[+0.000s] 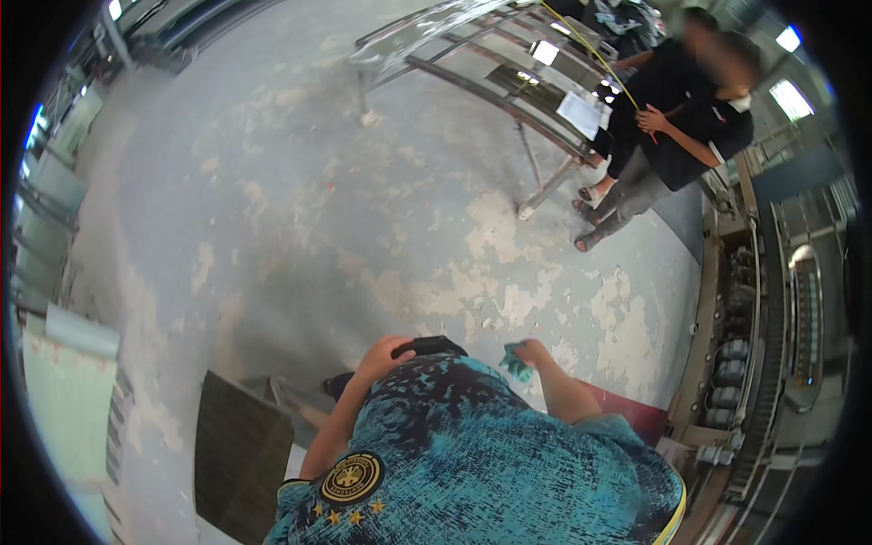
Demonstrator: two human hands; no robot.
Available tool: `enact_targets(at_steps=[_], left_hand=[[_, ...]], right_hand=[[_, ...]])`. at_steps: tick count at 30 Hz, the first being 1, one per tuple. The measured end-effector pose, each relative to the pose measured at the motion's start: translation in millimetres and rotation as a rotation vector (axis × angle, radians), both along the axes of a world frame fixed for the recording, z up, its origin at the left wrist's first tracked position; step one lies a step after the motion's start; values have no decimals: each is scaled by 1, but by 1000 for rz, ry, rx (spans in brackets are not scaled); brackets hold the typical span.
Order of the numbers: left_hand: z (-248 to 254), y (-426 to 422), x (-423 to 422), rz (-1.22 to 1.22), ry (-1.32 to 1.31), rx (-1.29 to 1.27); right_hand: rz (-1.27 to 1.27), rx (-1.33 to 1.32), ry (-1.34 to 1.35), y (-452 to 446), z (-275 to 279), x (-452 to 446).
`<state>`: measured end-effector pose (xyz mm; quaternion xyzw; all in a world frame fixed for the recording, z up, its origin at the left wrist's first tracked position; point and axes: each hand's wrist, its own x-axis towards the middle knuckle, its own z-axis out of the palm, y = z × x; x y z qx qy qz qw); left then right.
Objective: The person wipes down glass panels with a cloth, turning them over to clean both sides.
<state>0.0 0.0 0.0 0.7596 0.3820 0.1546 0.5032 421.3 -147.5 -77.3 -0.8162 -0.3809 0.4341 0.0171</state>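
At my waist, my left hand (388,355) is closed around the left edge of a black pouch-like thing (436,346), which lies against the front of my shirt. I cannot make out exactly what it is. Out to the right, my right hand (531,352) is closed on a crumpled teal cloth (515,365), which hangs below the fingers. My patterned teal shirt (490,445) fills the bottom of the view and hides what is under it.
A dark panel (238,454) leans close on my left; light-green sheets (68,409) stand beyond it. A roller machine (731,363) runs along the right. Ahead, two people (677,109) stand by a metal frame table (509,109); one holds a yellow tape measure (604,68).
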Motion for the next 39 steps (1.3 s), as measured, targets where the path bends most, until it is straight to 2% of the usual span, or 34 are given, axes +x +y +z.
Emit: enact_targets(at_steps=[2, 3, 4, 5, 6, 7, 9, 10, 11, 13, 14, 15, 16, 18, 19, 20, 21, 22, 26, 28, 31, 32, 34, 39], left_hand=[[5, 30, -32, -130, 89, -64], [17, 6, 45, -200, 88, -76], [10, -6, 119, -268, -13, -87], [12, 3, 114, -330, 20, -78], [12, 10, 105, -362, 75, -36], [16, 15, 112, -380, 111, -40], [35, 19, 123, -413, 181, -64], [51, 24, 130, -376, 124, -53], [67, 31, 141, -339, 67, -41], [127, 57, 165, -248, -112, -98], [175, 77, 180, -190, -235, -174], [234, 99, 190, -220, -400, -164], [285, 116, 197, -248, -625, -102], [373, 151, 204, -387, -900, 123], [405, 161, 201, -470, -1016, 246], [433, 170, 197, -559, -1108, 353], [455, 178, 191, -643, -1187, 442], [472, 185, 187, -723, -1245, 503], [496, 213, 177, -936, -1307, 578], [498, 229, 172, -969, -1337, 604], [501, 262, 168, -992, -1342, 598], [501, 268, 165, -993, -1337, 604], [499, 280, 158, -979, -1327, 607], [493, 305, 155, -947, -1356, 614]], right_hand=[[-243, 58, 117, -45, -78, -41], [-380, 43, 183, -107, -90, 35], [-474, 41, 119, -160, -52, 111], [-567, 48, 193, -170, -56, 90], [-613, -13, 225, -176, -36, 58], [-658, -80, 231, -178, 9, 37], [-409, -190, 106, -207, -7, 24], [-280, -241, 48, -212, -12, 16], [-320, -187, 64, -210, -20, 12], [-403, -88, 92, -203, -25, -5], [-371, -160, 32, -199, -51, -4], [-392, -182, 64, -191, -55, -4], [-413, -197, 91, -170, -56, 2], [-429, -3, 21, -124, -41, 12], [-427, -20, 29, -96, -29, 22], [-530, 19, 23, -63, -1, 23], [-478, 189, -86, -54, -20, 33], [-514, 214, -126, -30, -13, 39], [-572, 284, -73, 47, 14, 38], [-553, 318, -134, 86, 50, 30], [-658, 280, -125, 108, 60, -6], [-649, 297, -123, 97, 30, -8], [-634, 217, -115, 84, 14, -18], [-737, 24, -79, 23, 7, -48]])
